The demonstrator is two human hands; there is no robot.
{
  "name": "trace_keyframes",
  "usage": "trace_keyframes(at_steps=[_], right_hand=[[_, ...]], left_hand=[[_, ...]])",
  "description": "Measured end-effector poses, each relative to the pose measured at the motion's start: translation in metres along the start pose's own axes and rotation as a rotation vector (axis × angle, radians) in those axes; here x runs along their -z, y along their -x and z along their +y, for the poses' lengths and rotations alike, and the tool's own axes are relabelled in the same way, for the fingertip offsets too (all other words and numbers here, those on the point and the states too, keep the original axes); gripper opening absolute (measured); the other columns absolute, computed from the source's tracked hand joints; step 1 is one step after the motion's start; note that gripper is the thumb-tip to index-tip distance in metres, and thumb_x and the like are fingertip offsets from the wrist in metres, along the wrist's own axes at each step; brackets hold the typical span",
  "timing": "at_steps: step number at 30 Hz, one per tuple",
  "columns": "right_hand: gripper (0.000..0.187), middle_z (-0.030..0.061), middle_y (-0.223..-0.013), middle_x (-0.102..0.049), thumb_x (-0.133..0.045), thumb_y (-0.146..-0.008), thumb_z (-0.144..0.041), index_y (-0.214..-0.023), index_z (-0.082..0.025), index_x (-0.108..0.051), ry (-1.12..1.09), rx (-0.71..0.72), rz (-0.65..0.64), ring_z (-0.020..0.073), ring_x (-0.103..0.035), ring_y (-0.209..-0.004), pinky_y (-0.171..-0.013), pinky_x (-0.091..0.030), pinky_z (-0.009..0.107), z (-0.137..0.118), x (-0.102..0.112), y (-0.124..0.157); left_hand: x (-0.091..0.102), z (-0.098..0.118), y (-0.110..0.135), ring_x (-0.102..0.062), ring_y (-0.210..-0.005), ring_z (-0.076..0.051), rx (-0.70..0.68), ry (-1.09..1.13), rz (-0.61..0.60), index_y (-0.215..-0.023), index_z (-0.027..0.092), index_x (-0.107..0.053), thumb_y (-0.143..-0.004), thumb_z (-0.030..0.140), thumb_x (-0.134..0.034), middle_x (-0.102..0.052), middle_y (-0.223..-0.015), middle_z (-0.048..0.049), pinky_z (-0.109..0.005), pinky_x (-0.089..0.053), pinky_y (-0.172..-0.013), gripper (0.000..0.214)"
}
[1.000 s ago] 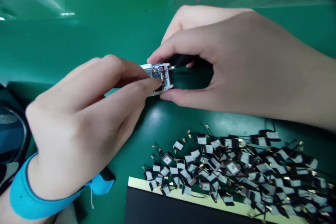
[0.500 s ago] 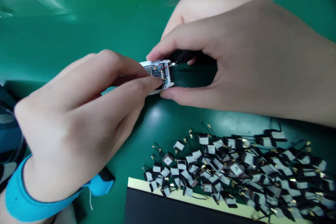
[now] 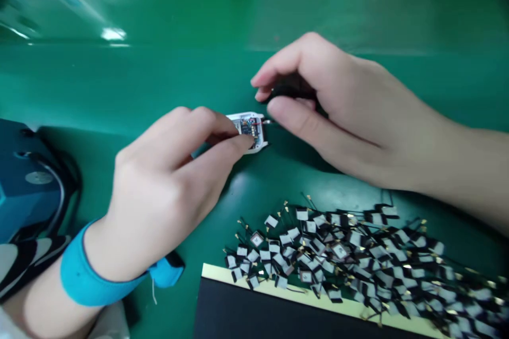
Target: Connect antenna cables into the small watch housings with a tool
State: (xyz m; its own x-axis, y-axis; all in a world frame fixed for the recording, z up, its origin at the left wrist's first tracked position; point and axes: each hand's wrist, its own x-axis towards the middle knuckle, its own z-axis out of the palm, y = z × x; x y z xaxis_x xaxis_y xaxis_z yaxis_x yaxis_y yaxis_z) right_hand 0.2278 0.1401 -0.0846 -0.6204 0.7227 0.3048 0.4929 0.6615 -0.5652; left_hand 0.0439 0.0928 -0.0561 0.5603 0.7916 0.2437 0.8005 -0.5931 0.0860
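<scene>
A small white watch case [image 3: 260, 144] with a bare circuit board [image 3: 248, 127] inside lies on the green mat. The thumb and bent fingers of my left hand [image 3: 170, 180] close over its left part, the thumb tip on the board, and hide that side. A short red wire and a small silvery end [image 3: 268, 122] show at the case's right edge. Just right of the case, my right hand [image 3: 338, 100] is curled around a black object [image 3: 292, 92]; its kind is hidden by the fingers. The right fingertips are apart from the case.
Many small square antenna modules [image 3: 340, 250] with black leads and gold connectors lie heaped at the lower right, partly over a black sheet [image 3: 254, 312] with a pale yellow edge. A blue wrist strap [image 3: 85, 270] circles my left wrist. A dark blue device [image 3: 27, 185] with a cable stands at left.
My right hand has let go of the case's edges and drawn back to the right, fingers curling around the black object. My left hand stays on the case. The view has shifted and widened.
</scene>
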Motion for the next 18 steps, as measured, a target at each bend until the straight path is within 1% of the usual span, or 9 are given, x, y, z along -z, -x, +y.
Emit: trace_keyframes(at_steps=[2, 4, 6, 8, 11, 14, 18], right_hand=[[0.019, 0.0027, -0.087, -0.052, -0.032, -0.09, -0.016, -0.096, -0.013, -0.049, -0.037, -0.022, 0.061, 0.012, -0.051, -0.077, -0.069, -0.042, 0.025, -0.001, 0.003, 0.0], [0.015, 0.0029, -0.089, -0.053, -0.036, -0.089, -0.015, -0.089, -0.016, -0.052, -0.047, -0.002, 0.12, 0.0128, -0.052, -0.084, -0.075, -0.043, 0.026, -0.003, 0.005, 0.001], [0.012, 0.0035, -0.093, -0.054, -0.045, -0.085, -0.014, -0.086, -0.018, -0.056, -0.048, 0.026, 0.188, 0.0139, -0.052, -0.091, -0.079, -0.043, 0.027, -0.006, 0.007, 0.002], [0.009, 0.0018, -0.09, -0.057, -0.054, -0.081, -0.014, -0.085, -0.02, -0.06, -0.09, 0.015, 0.278, 0.0131, -0.054, -0.086, -0.075, -0.045, 0.026, -0.01, 0.008, 0.004], [0.01, -0.0014, -0.081, -0.062, -0.06, -0.077, -0.013, -0.08, -0.022, -0.061, -0.222, -0.033, 0.349, 0.0123, -0.057, -0.075, -0.068, -0.047, 0.026, -0.016, 0.006, 0.006], [0.01, -0.0023, -0.079, -0.064, -0.064, -0.073, -0.012, -0.076, -0.021, -0.061, -0.3, -0.053, 0.37, 0.0129, -0.059, -0.073, -0.066, -0.049, 0.026, -0.02, 0.001, 0.007], [0.009, -0.0048, -0.074, -0.065, -0.067, -0.071, -0.015, -0.074, -0.022, -0.062, -0.266, 0.002, 0.415, 0.0124, -0.06, -0.069, -0.062, -0.049, 0.025, -0.021, -0.006, 0.005]], left_hand=[[-0.002, -0.002, 0.001, -0.055, -0.076, -0.014, -0.06, 0.014, 0.034, -0.087, 0.018, -0.063, -0.084, 0.019, -0.049, -0.061, -0.087, -0.0024, -0.025, -0.044, -0.063, 0.014], [-0.005, -0.006, 0.001, -0.054, -0.073, -0.014, -0.109, 0.019, 0.059, -0.088, 0.017, -0.062, -0.083, 0.019, -0.049, -0.06, -0.086, -0.003, -0.026, -0.045, -0.062, 0.014], [-0.007, -0.009, 0.0, -0.053, -0.072, -0.014, -0.153, 0.013, 0.074, -0.09, 0.016, -0.061, -0.083, 0.018, -0.05, -0.06, -0.085, -0.003, -0.025, -0.046, -0.062, 0.014], [-0.008, -0.011, 0.0, -0.053, -0.08, -0.016, -0.181, 0.003, 0.097, -0.09, 0.015, -0.061, -0.083, 0.016, -0.05, -0.06, -0.085, -0.0029, -0.027, -0.049, -0.07, 0.014], [-0.009, -0.012, 0.0, -0.052, -0.096, -0.018, -0.198, -0.009, 0.11, -0.089, 0.015, -0.061, -0.083, 0.014, -0.048, -0.059, -0.085, -0.0027, -0.03, -0.048, -0.085, 0.014], [-0.009, -0.012, 0.001, -0.055, -0.095, -0.016, -0.182, 0.016, 0.095, -0.089, 0.015, -0.06, -0.085, 0.014, -0.044, -0.059, -0.085, -0.0027, -0.027, -0.048, -0.085, 0.016], [-0.01, -0.012, 0.002, -0.057, -0.091, -0.014, -0.171, 0.019, 0.09, -0.086, 0.015, -0.06, -0.087, 0.016, -0.041, -0.059, -0.085, -0.0022, -0.023, -0.05, -0.08, 0.019]])
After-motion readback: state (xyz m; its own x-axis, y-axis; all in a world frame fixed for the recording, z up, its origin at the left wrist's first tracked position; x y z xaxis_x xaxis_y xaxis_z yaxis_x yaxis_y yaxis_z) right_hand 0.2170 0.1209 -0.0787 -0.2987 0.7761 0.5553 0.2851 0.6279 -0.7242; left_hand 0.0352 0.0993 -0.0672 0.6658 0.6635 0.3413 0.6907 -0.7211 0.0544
